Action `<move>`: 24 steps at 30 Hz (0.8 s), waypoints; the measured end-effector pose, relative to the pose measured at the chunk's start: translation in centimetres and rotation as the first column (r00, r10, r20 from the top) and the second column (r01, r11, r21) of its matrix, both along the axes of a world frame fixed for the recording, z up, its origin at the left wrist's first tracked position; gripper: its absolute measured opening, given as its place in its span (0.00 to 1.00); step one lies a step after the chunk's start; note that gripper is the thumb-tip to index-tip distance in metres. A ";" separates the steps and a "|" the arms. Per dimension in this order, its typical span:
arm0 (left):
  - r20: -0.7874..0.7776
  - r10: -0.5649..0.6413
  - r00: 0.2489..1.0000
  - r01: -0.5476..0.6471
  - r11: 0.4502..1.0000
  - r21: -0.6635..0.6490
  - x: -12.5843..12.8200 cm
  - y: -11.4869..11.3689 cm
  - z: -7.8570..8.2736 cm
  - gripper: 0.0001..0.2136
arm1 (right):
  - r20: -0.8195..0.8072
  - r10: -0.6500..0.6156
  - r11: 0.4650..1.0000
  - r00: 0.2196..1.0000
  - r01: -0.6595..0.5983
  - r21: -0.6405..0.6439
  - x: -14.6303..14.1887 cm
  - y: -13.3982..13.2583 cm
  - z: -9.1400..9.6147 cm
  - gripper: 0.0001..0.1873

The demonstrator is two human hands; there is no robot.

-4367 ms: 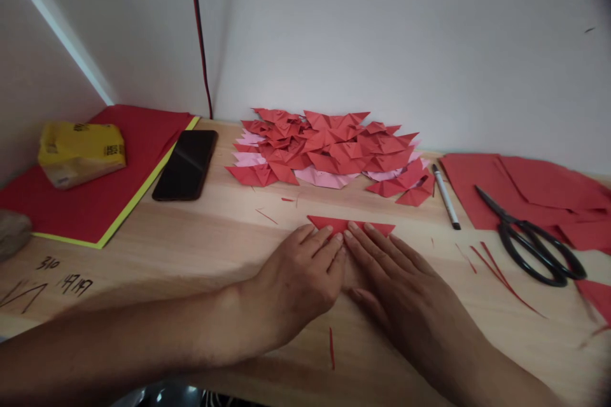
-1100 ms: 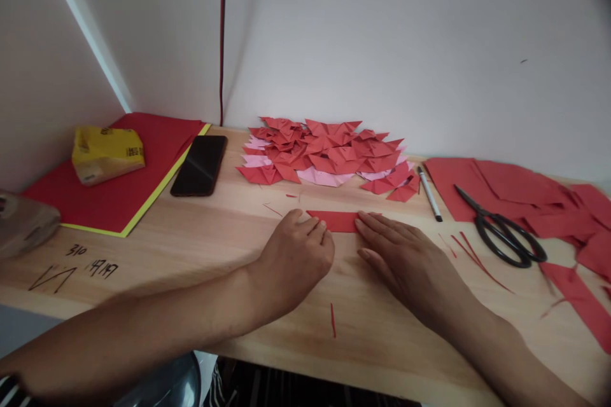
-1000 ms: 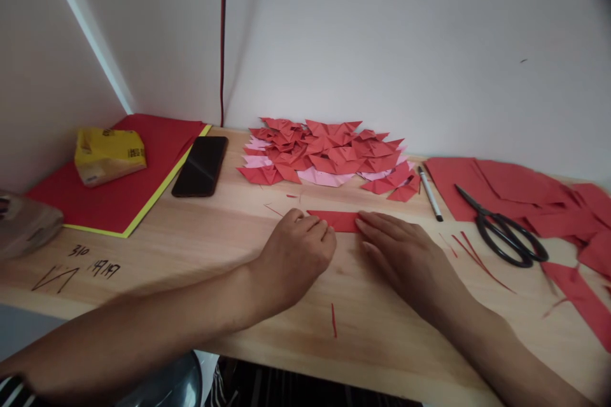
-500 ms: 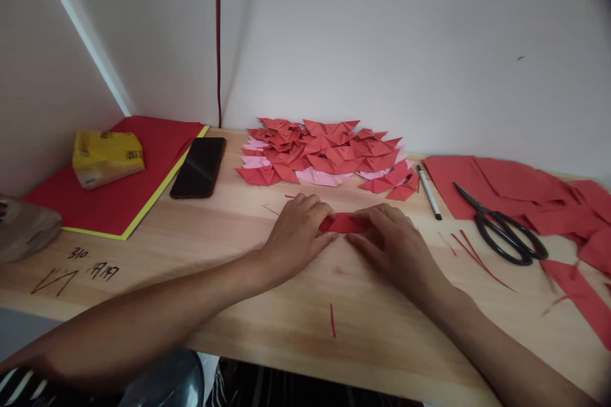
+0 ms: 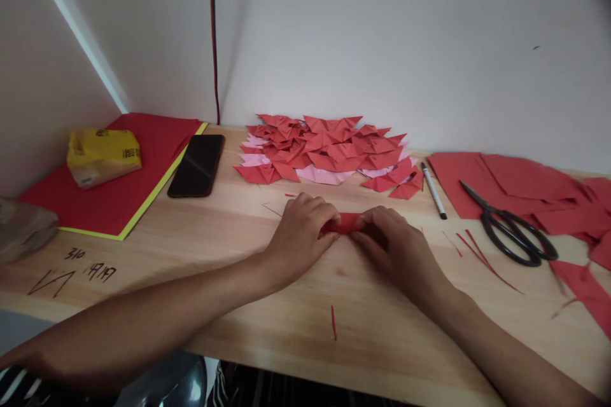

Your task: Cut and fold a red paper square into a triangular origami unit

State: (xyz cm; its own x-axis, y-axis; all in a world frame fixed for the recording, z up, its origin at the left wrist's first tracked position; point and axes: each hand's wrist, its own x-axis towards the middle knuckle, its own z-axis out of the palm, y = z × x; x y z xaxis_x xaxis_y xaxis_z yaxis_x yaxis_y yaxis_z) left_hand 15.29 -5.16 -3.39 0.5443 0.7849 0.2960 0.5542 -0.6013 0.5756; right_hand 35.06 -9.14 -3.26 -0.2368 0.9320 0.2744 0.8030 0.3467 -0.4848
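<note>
A small folded piece of red paper (image 5: 344, 223) sits just above the wooden table (image 5: 238, 248), near its middle. My left hand (image 5: 300, 235) pinches its left end with curled fingers. My right hand (image 5: 396, 248) pinches its right end the same way. Most of the paper is hidden by my fingers. Behind it lies a heap of folded red and pink paper shapes (image 5: 329, 149).
A black phone (image 5: 196, 165) lies left of the heap, beside a red and yellow sheet stack (image 5: 109, 197) bearing a yellow packet (image 5: 102, 156). A marker pen (image 5: 433, 191), black scissors (image 5: 513, 232) and loose red paper sheets (image 5: 520, 184) lie to the right. Thin red paper slivers (image 5: 333, 322) lie scattered.
Both hands went from lying flat on the red paper to curling and pinching its two ends. The paper now looks like a short, narrow bundle between my fingers.
</note>
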 end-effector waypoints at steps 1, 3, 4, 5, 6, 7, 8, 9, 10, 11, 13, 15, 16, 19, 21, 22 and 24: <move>0.002 -0.007 1.000 0.007 1.000 0.025 0.0 0.0 0.0 0.03 | 0.003 0.012 1.000 1.000 -0.012 0.024 0.0 -0.1 0.0 0.04; -0.008 -0.023 1.000 0.024 0.996 0.089 0.0 0.0 0.2 0.02 | 0.022 0.028 0.996 0.999 -0.030 0.083 0.0 -0.2 0.0 0.04; -0.021 -0.028 0.999 0.030 0.992 0.122 0.0 0.0 0.2 0.02 | 0.037 0.035 0.993 0.999 -0.039 0.110 0.0 -0.3 0.0 0.04; -0.037 -0.032 0.999 0.038 0.987 0.156 0.0 0.0 0.2 0.02 | 0.052 0.044 0.990 0.998 -0.051 0.130 0.0 -0.4 0.0 0.04; -0.058 -0.038 0.998 0.048 0.981 0.188 0.0 -0.1 0.2 0.04 | 0.067 0.056 0.988 0.996 -0.065 0.143 0.0 -0.4 -0.1 0.04; -0.081 -0.043 0.996 0.060 0.974 0.219 -0.1 -0.1 0.2 0.05 | 0.078 0.069 0.986 0.995 -0.080 0.145 0.1 -0.5 -0.1 0.04; -0.104 -0.048 0.993 0.073 0.966 0.249 -0.1 -0.2 0.1 0.06 | 0.085 0.084 0.985 0.993 -0.096 0.142 0.1 -0.6 -0.2 0.04; -0.125 -0.054 0.991 0.087 0.957 0.276 -0.2 -0.2 0.1 0.07 | 0.083 0.097 0.985 0.992 -0.108 0.136 0.2 -0.7 -0.2 0.04; -0.146 -0.061 0.987 0.102 0.949 0.297 -0.3 -0.3 0.0 0.08 | 0.074 0.108 0.985 0.991 -0.117 0.126 0.3 -0.8 -0.2 0.03; -0.165 -0.064 0.984 0.114 0.943 0.314 -0.3 -0.3 -0.1 0.08 | 0.059 0.115 0.986 0.992 -0.121 0.112 0.4 -1.0 -0.2 0.03; -0.192 -0.070 0.979 0.133 0.932 0.337 -0.5 -0.5 -0.1 0.08 | 0.029 0.123 0.988 0.992 -0.126 0.085 0.6 -1.2 -0.2 0.03; -0.207 -0.074 0.976 0.144 0.925 0.351 -0.5 -0.7 0.0 0.07 | 0.016 0.137 0.988 0.990 -0.138 0.072 0.8 -1.4 -0.1 0.02; -0.212 -0.078 0.974 0.151 0.923 0.354 -0.5 -0.8 0.1 0.07 | 0.018 0.146 0.987 0.989 -0.147 0.069 0.8 -1.4 -0.1 0.02; -0.234 -0.097 0.967 0.175 0.923 0.342 -0.5 -1.0 0.4 0.08 | 0.033 0.160 0.983 0.987 -0.162 0.082 0.7 -1.5 -0.1 0.01; -0.245 -0.108 0.963 0.187 0.926 0.328 -0.6 -1.1 0.5 0.09 | 0.038 0.155 0.983 0.987 -0.158 0.089 0.6 -1.5 -0.1 0.02; -0.244 -0.113 0.963 0.190 0.928 0.320 -0.6 -1.1 0.5 0.09 | 0.037 0.152 0.984 0.988 -0.155 0.091 0.6 -1.6 -0.1 0.02; -0.225 -0.124 0.966 0.189 0.935 0.299 -0.6 -1.1 0.5 0.08 | 0.030 0.150 0.985 0.988 -0.152 0.085 0.6 -1.6 -0.2 0.03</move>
